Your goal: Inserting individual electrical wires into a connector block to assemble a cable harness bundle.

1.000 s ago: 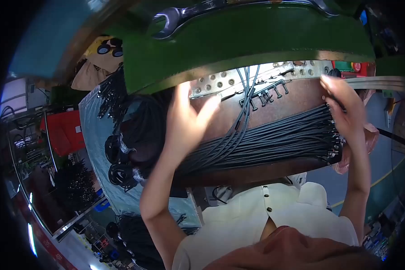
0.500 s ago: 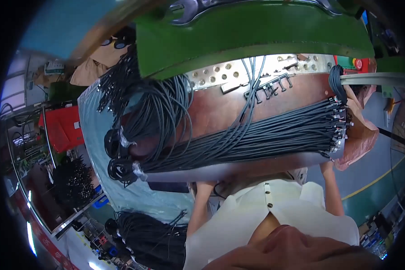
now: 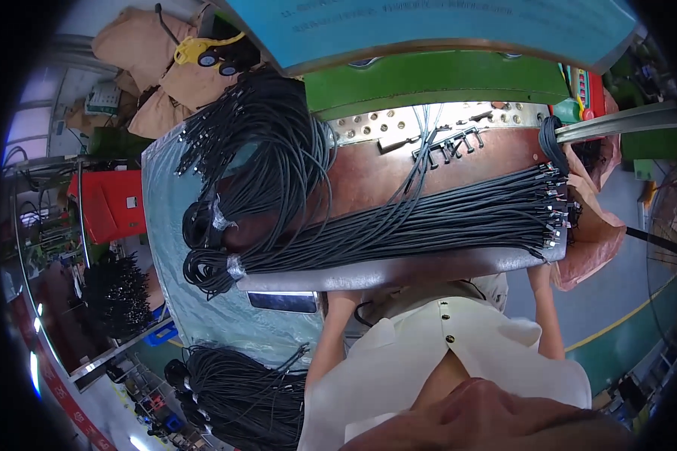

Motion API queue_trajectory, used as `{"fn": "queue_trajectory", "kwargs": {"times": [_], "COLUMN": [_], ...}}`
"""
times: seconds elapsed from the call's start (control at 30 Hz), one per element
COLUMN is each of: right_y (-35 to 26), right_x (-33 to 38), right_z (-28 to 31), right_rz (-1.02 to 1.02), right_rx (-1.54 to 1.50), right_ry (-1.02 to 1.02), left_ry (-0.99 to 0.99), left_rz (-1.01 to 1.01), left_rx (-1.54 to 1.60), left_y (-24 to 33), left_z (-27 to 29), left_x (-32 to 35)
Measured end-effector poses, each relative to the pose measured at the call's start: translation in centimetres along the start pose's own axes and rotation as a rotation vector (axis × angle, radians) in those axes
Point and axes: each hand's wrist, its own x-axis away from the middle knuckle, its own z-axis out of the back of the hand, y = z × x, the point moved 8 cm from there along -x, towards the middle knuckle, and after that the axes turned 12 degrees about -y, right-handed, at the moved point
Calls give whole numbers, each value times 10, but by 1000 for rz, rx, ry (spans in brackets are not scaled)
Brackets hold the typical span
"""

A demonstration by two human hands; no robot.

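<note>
My left hand is at the near edge of the brown worktop, its fingers hidden beneath that edge. Farther right, my right hand reaches under the same edge near the corner, and its fingers are hidden too. Across the worktop lies a broad row of black cables, with small connectors lined up at the right end. The left end is a coiled bundle tied with a clear wrap. Behind it sits another tied coil of black cables, draped over the worktop's left side.
A small black toothed fixture stands before a perforated metal plate and green machine body. A blue panel overhangs the back. A phone-like dark slab lies left of my left hand; more cables are lower left.
The view has tilted, so the blue panel and yellow object at the back show more. More of the dark slab is uncovered. Both hands stay under the worktop edge; the cables lie as before.
</note>
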Motion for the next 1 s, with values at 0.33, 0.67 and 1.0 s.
{"fn": "queue_trajectory", "kwargs": {"times": [0.33, 0.67, 1.0], "right_y": [-23, -281, -218], "right_x": [-52, -197, -131], "right_z": [198, 107, 238], "right_rz": [-112, 584, 90], "right_rx": [-435, 61, 509], "right_ry": [503, -173, -11], "left_ry": [-904, 64, -53], "left_rz": [-118, -683, -237], "left_rx": [374, -340, -759], "left_y": [242, 374, 248], "left_z": [110, 100, 206], "left_x": [-53, -145, -111]}}
